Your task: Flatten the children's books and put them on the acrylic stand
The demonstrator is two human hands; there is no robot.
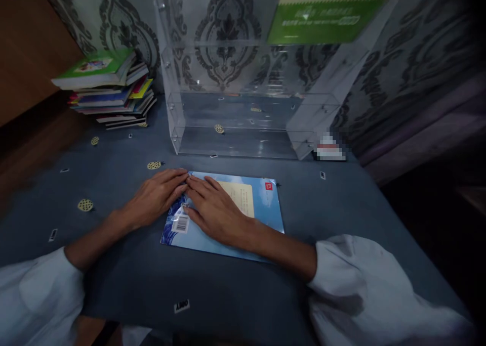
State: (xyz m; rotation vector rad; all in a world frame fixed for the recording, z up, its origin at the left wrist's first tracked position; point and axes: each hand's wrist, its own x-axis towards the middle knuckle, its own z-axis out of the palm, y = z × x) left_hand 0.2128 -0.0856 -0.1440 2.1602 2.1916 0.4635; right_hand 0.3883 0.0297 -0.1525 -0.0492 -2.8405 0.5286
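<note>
A thin blue book [266, 204] lies flat on the table, a barcode and a cream text panel showing on its upper cover. My right hand [216, 209] rests palm down across the book's left half, fingers stretched toward its upper left corner. At the book's left edge, my left hand [159, 197] lies with fingers extended, its fingertips at that same corner and meeting those of my right hand. Neither hand is wrapped around anything. The hands cover part of the cover and the left edge.
Behind the book stands a clear acrylic rack [235, 143] with a green-and-cream booklet [315, 22] in its top tier. A stack of books [110, 90] sits at the back left. A blurred-out small object [329, 146] is by the rack's right foot. The dark blue tablecloth [129, 295] has printed pineapples.
</note>
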